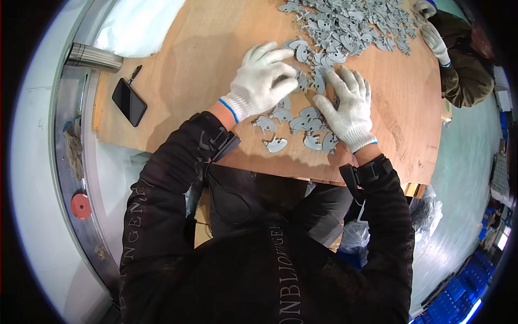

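Both my hands wear white knit gloves and rest among small grey curved metal parts on a wooden table. My left hand (263,80) has its fingers apart, with the fingertips touching the left side of a trail of parts (318,56). My right hand (348,108) lies flat with fingers spread at the trail's right side, its thumb beside a cluster of parts (308,120). A single part (275,144) lies near the table's front edge, with another part (264,123) just behind it. Whatever is under my palms is hidden.
A large heap of the same grey parts (350,24) covers the far side of the wooden table (189,86). At left are a black phone (129,101), a pen (135,74), a steel flask (94,57) and white sheeting (137,24). A co-worker's gloved hand (435,43) is at far right.
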### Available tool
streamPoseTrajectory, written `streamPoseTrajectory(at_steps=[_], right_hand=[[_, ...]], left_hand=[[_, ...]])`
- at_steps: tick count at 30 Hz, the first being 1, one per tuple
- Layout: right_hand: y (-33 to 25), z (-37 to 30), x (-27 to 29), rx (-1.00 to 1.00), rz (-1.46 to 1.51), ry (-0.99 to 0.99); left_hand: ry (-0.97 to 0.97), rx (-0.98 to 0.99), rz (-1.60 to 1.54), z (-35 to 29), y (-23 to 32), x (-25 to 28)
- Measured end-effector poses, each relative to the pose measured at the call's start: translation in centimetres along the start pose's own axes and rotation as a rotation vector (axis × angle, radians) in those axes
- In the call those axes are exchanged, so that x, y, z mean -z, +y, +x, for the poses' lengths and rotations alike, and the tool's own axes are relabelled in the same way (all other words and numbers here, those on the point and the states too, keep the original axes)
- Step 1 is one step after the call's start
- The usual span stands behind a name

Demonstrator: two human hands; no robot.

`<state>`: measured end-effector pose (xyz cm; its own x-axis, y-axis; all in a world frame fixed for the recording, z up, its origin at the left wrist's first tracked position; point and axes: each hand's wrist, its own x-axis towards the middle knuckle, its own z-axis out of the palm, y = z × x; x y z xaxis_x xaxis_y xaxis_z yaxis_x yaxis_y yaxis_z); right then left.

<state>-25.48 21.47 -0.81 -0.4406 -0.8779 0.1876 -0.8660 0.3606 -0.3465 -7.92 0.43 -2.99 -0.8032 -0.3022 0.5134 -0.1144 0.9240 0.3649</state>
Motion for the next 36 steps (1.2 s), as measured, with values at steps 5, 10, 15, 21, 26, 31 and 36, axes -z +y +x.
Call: streamPoseTrajectory(at_steps=[5, 10, 15, 21, 26, 31, 36], right_hand=[[0.0, -0.1, -0.2, 0.030, -0.042, -0.032], [0.1, -0.5, 0.0, 0.062, 0.007, -0.007], [1.5, -0.6, 0.2, 0.180, 0.200, 0.004], [1.5, -0.3, -0.3, 0.115, 0.286, 0.064], [1.8, -0.6, -0.8, 0.058, 0.306, 0.113], [1.9, -0.4, -1.4, 0.008, 0.258, 0.174], [1.1, 0.8, -1.0, -0.016, 0.205, 0.152]], left_hand=[[0.056, 0.119, -0.214, -0.3, -1.2, -1.1], [-0.037, 0.088, -0.056, 0.5, 1.0, -0.4], [-0.073, 0.017, -0.101, 0.5, -0.2, 0.1], [-0.113, -0.006, -0.145, 0.3, -1.1, -0.3], [-0.190, -0.033, -0.100, 0.5, 0.3, 0.1], [-0.173, -0.052, -0.100, 0.7, 0.9, -0.1], [-0.219, -0.066, -0.112, 0.5, 0.0, -0.2]])
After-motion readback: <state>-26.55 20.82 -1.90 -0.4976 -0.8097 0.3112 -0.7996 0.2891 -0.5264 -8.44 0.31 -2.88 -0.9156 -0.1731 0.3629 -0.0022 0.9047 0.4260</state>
